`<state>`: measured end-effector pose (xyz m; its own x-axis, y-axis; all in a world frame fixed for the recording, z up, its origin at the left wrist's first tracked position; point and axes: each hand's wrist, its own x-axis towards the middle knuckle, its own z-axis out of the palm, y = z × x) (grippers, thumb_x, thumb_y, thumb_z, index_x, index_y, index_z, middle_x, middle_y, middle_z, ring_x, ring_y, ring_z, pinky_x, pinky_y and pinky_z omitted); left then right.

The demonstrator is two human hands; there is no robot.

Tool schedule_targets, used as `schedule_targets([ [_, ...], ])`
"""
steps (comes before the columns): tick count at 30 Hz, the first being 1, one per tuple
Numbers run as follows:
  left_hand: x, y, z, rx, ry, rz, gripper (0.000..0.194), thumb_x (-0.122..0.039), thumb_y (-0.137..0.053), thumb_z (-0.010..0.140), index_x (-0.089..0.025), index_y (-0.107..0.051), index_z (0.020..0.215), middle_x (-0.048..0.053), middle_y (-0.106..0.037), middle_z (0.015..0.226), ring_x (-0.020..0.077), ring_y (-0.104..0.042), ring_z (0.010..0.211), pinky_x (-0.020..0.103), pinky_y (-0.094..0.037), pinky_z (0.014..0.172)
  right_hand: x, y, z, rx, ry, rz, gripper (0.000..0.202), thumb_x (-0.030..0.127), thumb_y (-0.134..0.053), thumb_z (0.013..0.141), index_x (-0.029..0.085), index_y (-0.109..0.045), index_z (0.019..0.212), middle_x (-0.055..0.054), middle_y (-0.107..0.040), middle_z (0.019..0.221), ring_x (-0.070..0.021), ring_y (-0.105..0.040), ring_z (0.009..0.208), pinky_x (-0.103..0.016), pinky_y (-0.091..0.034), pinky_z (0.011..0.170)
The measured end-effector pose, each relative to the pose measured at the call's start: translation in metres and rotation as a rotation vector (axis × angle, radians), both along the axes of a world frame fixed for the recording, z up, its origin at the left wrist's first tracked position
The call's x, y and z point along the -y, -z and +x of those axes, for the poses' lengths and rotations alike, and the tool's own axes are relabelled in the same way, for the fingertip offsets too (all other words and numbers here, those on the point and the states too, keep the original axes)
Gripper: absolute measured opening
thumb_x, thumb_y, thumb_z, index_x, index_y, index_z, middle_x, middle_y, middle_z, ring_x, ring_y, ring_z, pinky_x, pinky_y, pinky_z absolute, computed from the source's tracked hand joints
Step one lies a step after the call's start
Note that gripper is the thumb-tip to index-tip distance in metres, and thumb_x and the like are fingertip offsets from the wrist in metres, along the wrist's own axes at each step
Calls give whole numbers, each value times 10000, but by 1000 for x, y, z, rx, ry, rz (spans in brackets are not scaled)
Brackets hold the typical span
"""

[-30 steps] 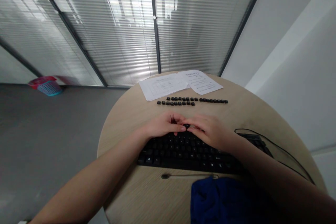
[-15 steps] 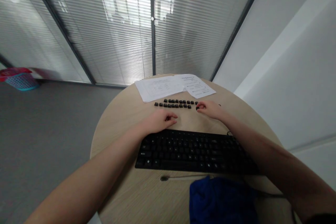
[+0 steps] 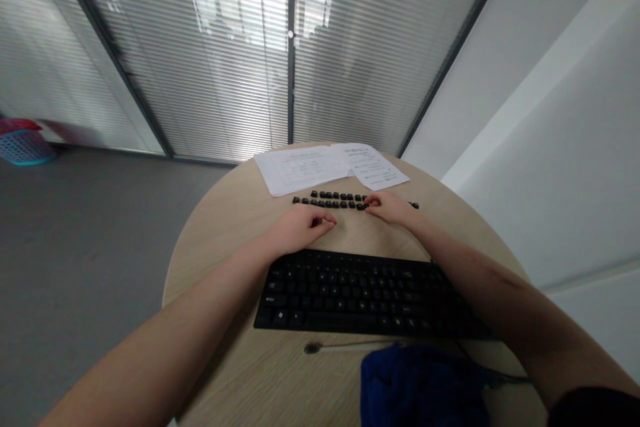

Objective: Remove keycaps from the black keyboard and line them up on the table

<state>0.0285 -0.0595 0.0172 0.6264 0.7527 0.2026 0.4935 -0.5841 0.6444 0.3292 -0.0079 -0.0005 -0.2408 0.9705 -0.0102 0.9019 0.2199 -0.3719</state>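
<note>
Two rows of small black keycaps point(image 3: 335, 204) lie on the round wooden table, behind a black keyboard point(image 3: 350, 293). My right hand point(image 3: 388, 207) is at the right part of the rows, thumb and fingers pinched on a black keycap point(image 3: 367, 206) at the end of the nearer row. My left hand point(image 3: 305, 227) rests just behind the keyboard's left part, in front of the rows, with thumb and index fingertips together; whether anything small is between them is hidden.
Printed papers point(image 3: 305, 169) lie at the table's far edge. A brush point(image 3: 313, 348) and a blue cloth point(image 3: 420, 387) are in front of the keyboard. A basket point(image 3: 27, 145) stands on the floor at far left.
My right hand has moved left with the keycap, up against the end of the nearer row. The fingertips of my left hand have come together. The view has shifted slightly.
</note>
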Motion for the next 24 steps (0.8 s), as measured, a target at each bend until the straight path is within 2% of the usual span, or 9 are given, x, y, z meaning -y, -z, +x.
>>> schedule_targets([
  [6, -1, 1, 0, 7, -6, 7, 242, -343, -581, 926, -197, -771, 960, -4, -685, 688, 135, -578, 617, 273, -402, 614, 10, -9, 2, -64, 40, 50, 345, 250, -705, 812, 103, -748, 1120, -49, -700, 781, -169, -589, 710, -304, -431, 688],
  [10, -2, 3, -1, -2, 4, 5, 250, -345, -576, 932, -188, -767, 965, 7, -700, 716, 141, -594, 643, 279, -416, 638, 36, -31, 8, -152, 117, 138, 316, 341, -555, 920, 141, -753, 1065, -86, -721, 868, -195, -606, 780, -336, -470, 749],
  [12, -3, 4, -1, -18, 24, 6, 257, -343, -569, 934, -181, -765, 969, 18, -711, 746, 145, -598, 659, 285, -423, 654, 56, -42, 11, -291, 159, 142, 376, 347, -429, 958, 148, -737, 1040, -97, -714, 898, -197, -617, 773, -335, -495, 719],
  [13, -3, 4, -1, -29, 39, 6, 260, -339, -564, 935, -178, -765, 971, 26, -721, 773, 148, -602, 672, 288, -427, 664, 68, -46, 11, -446, 188, 117, 399, 356, -393, 956, 149, -730, 1009, -99, -703, 886, -198, -619, 746, -334, -505, 681],
  [15, -3, 5, 0, -58, 69, 2, 264, -333, -558, 935, -175, -764, 981, 42, -740, 830, 152, -613, 700, 293, -436, 688, 94, -52, 8, -723, 191, 53, 413, 386, -364, 949, 163, -712, 931, -97, -687, 881, -206, -642, 761, -338, -530, 672],
  [16, -2, 5, 1, -78, 79, -2, 267, -337, -559, 934, -178, -765, 993, 46, -746, 852, 155, -619, 713, 295, -440, 699, 107, -54, 6, -783, 183, 37, 414, 405, -366, 951, 172, -704, 895, -90, -680, 872, -206, -653, 775, -337, -537, 688],
  [18, 0, 4, 2, -132, 87, -13, 278, -358, -566, 932, -187, -766, 1022, 51, -752, 881, 164, -629, 734, 301, -447, 717, 132, -53, -3, -716, 176, 21, 428, 442, -367, 975, 188, -695, 869, -53, -644, 785, -183, -641, 710, -313, -525, 665],
  [20, 4, 3, 4, -183, 103, -5, 289, -379, -584, 922, -195, -766, 1050, 59, -751, 908, 177, -637, 758, 311, -454, 733, 151, -50, -11, -590, 185, -13, 400, 451, -379, 994, 203, -675, 887, -3, -575, 650, -155, -579, 572, -288, -480, 574],
  [24, 12, 1, 7, -206, 216, 41, 281, -368, -625, 893, -208, -757, 1083, 74, -739, 1031, 204, -655, 900, 324, -467, 828, 167, -43, -21, -486, 125, -71, 300, 445, -436, 1002, 221, -602, 893, 43, -541, 561, -137, -564, 484, -269, -459, 527],
])
